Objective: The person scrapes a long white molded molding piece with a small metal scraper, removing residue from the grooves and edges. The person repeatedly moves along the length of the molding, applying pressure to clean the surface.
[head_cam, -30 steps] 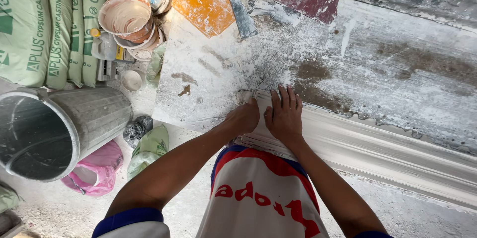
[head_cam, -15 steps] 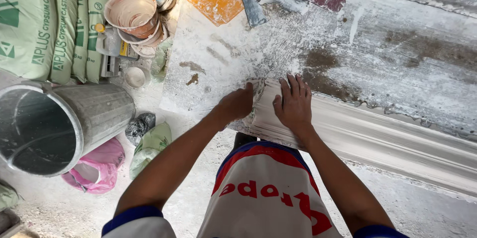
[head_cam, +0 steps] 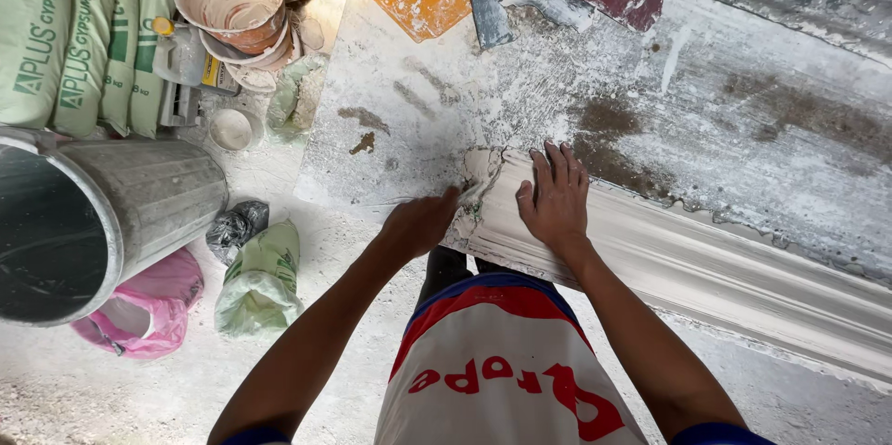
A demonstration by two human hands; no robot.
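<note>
The long white plaster cornice moulding (head_cam: 688,264) runs rightward along the bench (head_cam: 743,111); right hand (head_cam: 555,199) lies flat, fingers spread, left hand (head_cam: 420,222) curled at its end.

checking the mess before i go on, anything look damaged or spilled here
The near end of the long white moulding looks ragged and crumbly where the left hand touches it; the right hand lies flat on top. White powder is smeared across the work board and dusts the floor.
</note>
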